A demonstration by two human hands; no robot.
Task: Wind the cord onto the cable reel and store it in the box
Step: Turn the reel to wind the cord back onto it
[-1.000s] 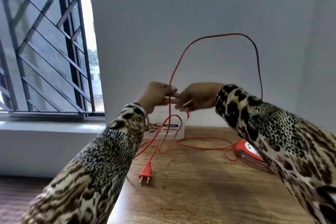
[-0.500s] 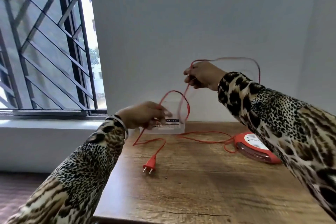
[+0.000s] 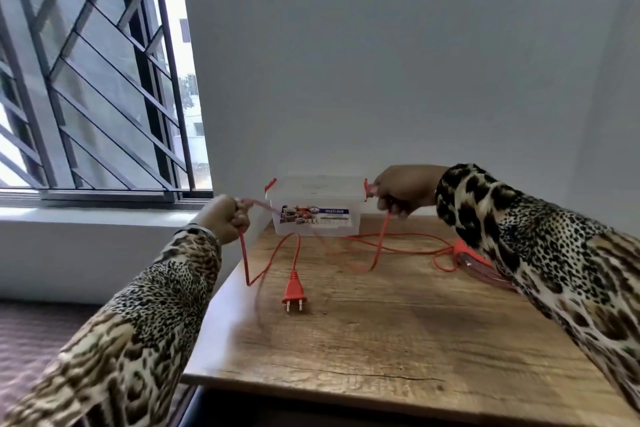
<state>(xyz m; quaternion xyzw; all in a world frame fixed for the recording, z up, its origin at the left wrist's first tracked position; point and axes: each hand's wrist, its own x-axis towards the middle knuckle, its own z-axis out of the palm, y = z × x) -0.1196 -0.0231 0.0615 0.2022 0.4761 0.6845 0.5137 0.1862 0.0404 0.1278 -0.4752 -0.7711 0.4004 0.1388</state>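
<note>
**Over the bench, cord stretched between two fists**

Above the far half of the wooden bench (image 3: 381,340), seen from the head camera only: left hand (image 3: 225,218) raised by the left edge, fingers (image 3: 240,220) curled tight round the orange cord (image 3: 398,239); right hand (image 3: 401,192) level with it, just beside the box, fingers likewise closed on the cord. Between the two fists, a blurred, faint span of cord crossing in front of the box. Below the left fist, one strand dropping to the bench edge, bending back up and round to the plug (image 3: 293,295), lying flat with its pins toward the near edge. Below the right fist, another strand falling to loose loops on the bench and trailing right to the cable reel (image 3: 471,258), mostly hidden behind the right sleeve. Clear lidded box (image 3: 317,210) with orange clips standing closed against the wall, behind the loops. No winding visibly begun; reel still outside the box.

Likely step: straightening the cord before reeling.

Risks, judged from the layout:
- Plug dragged off the left edge by a hard pull, given the strand already hanging over it.
- Loose loops tightening into a knot if pulled apart while crossed; crossing points too blurred to read.
- Reel tugged along or tipped by tension on the right strand, with nothing holding it down.
- Box nudged by the right hand, so close beside it.
</note>
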